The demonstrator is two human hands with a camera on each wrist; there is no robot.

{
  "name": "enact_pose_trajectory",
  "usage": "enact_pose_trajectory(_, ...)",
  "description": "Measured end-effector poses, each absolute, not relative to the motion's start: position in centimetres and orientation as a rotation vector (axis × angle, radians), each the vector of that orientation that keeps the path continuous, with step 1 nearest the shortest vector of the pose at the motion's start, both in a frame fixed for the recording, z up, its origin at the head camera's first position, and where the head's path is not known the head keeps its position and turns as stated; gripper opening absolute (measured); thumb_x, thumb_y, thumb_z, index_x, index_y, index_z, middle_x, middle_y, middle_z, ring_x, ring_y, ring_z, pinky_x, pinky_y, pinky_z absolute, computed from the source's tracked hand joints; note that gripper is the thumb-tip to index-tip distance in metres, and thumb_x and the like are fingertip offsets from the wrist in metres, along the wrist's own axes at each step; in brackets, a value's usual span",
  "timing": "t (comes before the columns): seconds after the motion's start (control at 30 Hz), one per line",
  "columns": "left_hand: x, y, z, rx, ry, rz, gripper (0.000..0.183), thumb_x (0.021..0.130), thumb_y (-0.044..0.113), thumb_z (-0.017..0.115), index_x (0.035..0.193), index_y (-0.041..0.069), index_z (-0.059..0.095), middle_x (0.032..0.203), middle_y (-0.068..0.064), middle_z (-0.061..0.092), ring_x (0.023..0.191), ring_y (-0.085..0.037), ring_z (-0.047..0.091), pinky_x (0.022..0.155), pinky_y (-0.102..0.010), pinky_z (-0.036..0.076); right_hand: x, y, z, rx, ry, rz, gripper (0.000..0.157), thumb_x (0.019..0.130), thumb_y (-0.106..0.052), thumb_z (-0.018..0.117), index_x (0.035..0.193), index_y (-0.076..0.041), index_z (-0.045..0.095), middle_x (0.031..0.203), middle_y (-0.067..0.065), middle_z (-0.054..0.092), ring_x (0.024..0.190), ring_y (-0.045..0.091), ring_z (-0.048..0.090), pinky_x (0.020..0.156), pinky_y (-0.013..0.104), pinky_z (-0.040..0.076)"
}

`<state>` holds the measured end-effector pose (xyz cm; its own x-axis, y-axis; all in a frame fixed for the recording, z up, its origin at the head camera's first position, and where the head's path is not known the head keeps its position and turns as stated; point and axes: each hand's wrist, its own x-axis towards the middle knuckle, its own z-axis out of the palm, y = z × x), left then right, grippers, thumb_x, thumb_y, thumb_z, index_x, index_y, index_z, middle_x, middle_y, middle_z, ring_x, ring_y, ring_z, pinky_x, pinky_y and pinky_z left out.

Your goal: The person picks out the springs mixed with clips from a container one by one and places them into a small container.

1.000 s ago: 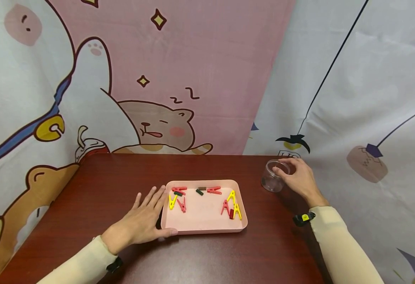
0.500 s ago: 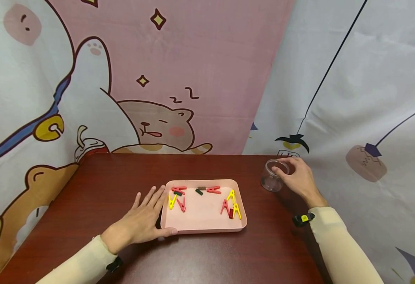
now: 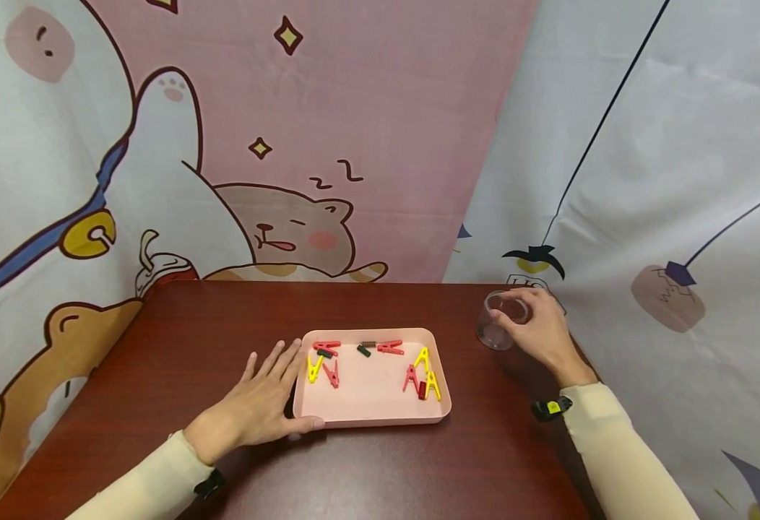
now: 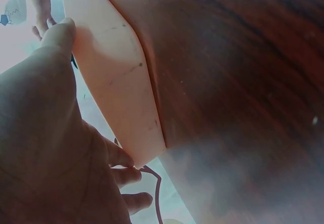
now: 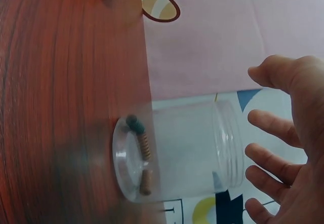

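My left hand [image 3: 259, 404] rests against the left end of a shallow pink tray [image 3: 370, 393], fingers spread at its side and thumb along its front rim. In the tray lie small red clips [image 3: 391, 347] and yellow clips [image 3: 433, 386], dark green cylinders [image 3: 363, 351], a dark coil spring [image 3: 368, 344] and a dark red cylinder [image 3: 422, 391]. On the right, my right hand [image 3: 542, 325] hovers over the mouth of a clear jar [image 5: 187, 153]. Its fingers are spread apart from the rim. Small pieces lie at the jar's bottom, including a dark green piece [image 5: 135, 124] and a brown one [image 5: 146, 182].
A dark reddish-brown table [image 3: 380, 469] carries the tray and jar. The jar stands near the table's back right edge. Behind and at the sides hangs a cloth with cartoon prints [image 3: 380, 159].
My right hand has shifted slightly to the left over the jar's mouth. The left hand, tray and its pieces stay as they were.
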<state>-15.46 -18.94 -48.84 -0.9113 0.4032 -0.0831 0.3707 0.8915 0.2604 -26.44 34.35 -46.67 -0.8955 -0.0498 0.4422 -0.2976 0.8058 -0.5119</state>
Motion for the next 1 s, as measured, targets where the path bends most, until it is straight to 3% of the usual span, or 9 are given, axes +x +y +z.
enact_pose_trajectory(0.4, -15.5, -18.9, -48.8, 0.61, 2.931, 0.37, 0.142, 0.092, 0.097, 0.069, 0.187, 0.005, 0.018, 0.197, -0.017, 0.017, 0.182, -0.051, 0.021, 0.138, -0.088, 0.017, -25.0, 31.7, -45.9, 0.341, -2.587, 0.823, 0.046, 0.101, -0.033, 0.093, 0.139, -0.01, 0.082, 0.155, 0.022, 0.066, 0.149, 0.05, 0.054, 0.122, 0.079, 0.039)
enact_pose_trajectory(0.67, -15.6, -18.9, -48.9, 0.617, 2.938, 0.371, 0.142, 0.092, 0.098, 0.068, 0.187, 0.005, 0.019, 0.197, -0.017, 0.018, 0.181, -0.051, 0.022, 0.137, -0.089, 0.018, -24.5, 29.9, -45.6, 0.428, -2.594, 0.761, 0.041, 0.098, -0.034, 0.095, 0.134, -0.017, 0.085, 0.149, 0.015, 0.071, 0.139, 0.045, 0.06, 0.116, 0.069, 0.043)
enact_pose_trajectory(1.0, -15.5, -18.9, -49.0, 0.604, 2.94, 0.369, 0.143, 0.091, 0.099, 0.067, 0.187, 0.005, 0.018, 0.197, -0.017, 0.017, 0.181, -0.051, 0.022, 0.137, -0.088, 0.018, -23.8, 27.7, -45.4, 0.56, -2.632, 0.632, 0.043, 0.093, -0.036, 0.096, 0.13, -0.016, 0.087, 0.146, 0.015, 0.076, 0.14, 0.041, 0.065, 0.124, 0.078, 0.04)
